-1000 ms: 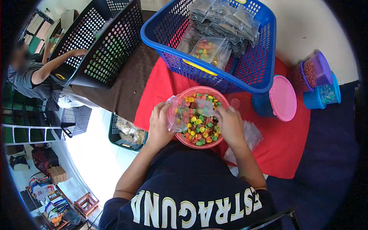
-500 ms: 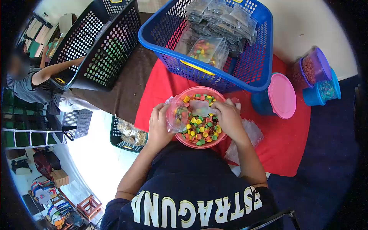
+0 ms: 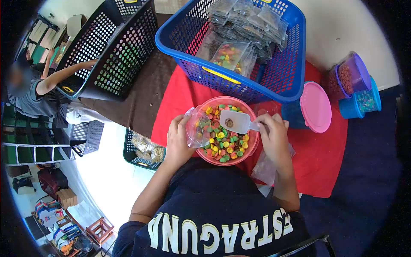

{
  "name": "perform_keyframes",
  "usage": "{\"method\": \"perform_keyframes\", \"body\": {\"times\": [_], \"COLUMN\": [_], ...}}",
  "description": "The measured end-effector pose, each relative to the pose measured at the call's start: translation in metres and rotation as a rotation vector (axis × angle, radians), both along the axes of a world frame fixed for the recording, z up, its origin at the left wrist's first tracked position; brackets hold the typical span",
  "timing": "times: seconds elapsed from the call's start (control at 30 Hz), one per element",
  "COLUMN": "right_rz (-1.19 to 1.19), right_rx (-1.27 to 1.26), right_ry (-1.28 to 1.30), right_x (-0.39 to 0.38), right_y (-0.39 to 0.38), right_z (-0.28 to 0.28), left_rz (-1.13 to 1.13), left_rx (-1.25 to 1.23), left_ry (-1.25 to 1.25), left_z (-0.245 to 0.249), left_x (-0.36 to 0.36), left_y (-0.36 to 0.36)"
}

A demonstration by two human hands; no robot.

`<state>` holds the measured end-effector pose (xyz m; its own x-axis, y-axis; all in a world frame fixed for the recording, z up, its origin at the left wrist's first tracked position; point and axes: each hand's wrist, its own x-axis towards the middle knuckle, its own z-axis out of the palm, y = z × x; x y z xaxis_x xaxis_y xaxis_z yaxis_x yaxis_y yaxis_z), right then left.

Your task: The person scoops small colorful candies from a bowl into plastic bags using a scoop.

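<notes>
My left hand (image 3: 179,138) is closed on the edge of a clear plastic bag (image 3: 198,128), its mouth over the left side of a pink tub (image 3: 204,156). Colourful pieces show in or through the bag. Small cup-shaped snack pieces (image 3: 227,147) in yellow, green, red and brown fill the tub. Pinched in my right hand (image 3: 273,133) is the handle of a whitish scoop (image 3: 242,123), held above the pieces. At least one brown piece lies in the scoop. Flat clear bags (image 3: 263,169) lie under my right forearm.
Ahead stands a blue basket (image 3: 239,83) with filled sachets (image 3: 252,25). A blue tub with a pink lid (image 3: 315,107) and smaller containers (image 3: 359,100) are at the right. Left are a black basket (image 3: 122,55), another person (image 3: 32,92) and a green basket (image 3: 145,160) lower down.
My right hand has moved right and drawn the scoop away from the bag; the scoop, now seen from above, holds little. My left hand and the bag have stayed in place.
</notes>
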<state>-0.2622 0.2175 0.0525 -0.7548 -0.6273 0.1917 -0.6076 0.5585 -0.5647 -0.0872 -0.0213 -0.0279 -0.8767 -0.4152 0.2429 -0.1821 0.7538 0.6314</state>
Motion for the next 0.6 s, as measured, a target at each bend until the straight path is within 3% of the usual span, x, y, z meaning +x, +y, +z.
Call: {"method": "perform_keyframes", "body": {"times": [0.17, 0.27, 0.43, 0.6], "right_rz": [0.068, 0.251, 0.153, 0.146], "right_rx": [-0.043, -0.009, -0.014, 0.101], "right_ry": [0.013, 0.3, 0.377, 0.292], "right_x": [0.024, 0.036, 0.02, 0.019], "right_y": [-0.017, -0.03, -0.015, -0.01], "right_z": [0.027, 0.025, 0.035, 0.019], "left_rz": [0.004, 0.017, 0.019, 0.011], "left_rx": [-0.078, -0.06, -0.041, -0.026], "left_ry": [-0.028, -0.016, -0.001, 0.001], "left_z": [0.008, 0.004, 0.001, 0.003], "left_x": [0.0, 0.0, 0.001, 0.0], "left_y": [0.004, 0.004, 0.004, 0.004]}}
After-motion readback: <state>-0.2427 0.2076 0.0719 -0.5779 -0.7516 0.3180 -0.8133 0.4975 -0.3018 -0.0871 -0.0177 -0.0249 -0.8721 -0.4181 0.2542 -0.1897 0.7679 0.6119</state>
